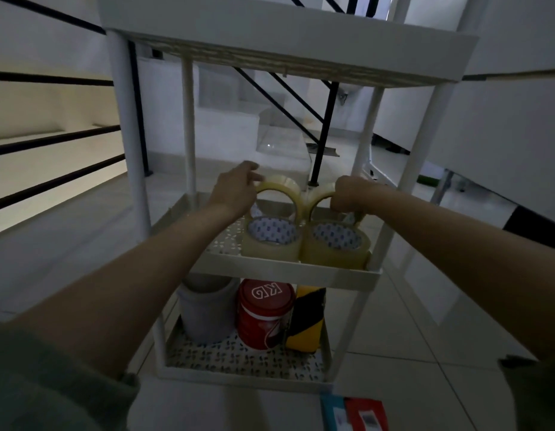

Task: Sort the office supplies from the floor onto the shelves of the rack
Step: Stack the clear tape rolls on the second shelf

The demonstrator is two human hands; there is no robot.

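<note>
Reaching into the middle shelf of the white rack, each hand grips an upright clear tape roll: left hand on the roll at 11 o'clock, right hand on the roll at 1 o'clock. Two further rolls lie flat at the shelf's front. Below stand a grey tub, red can and striped tape.
</note>
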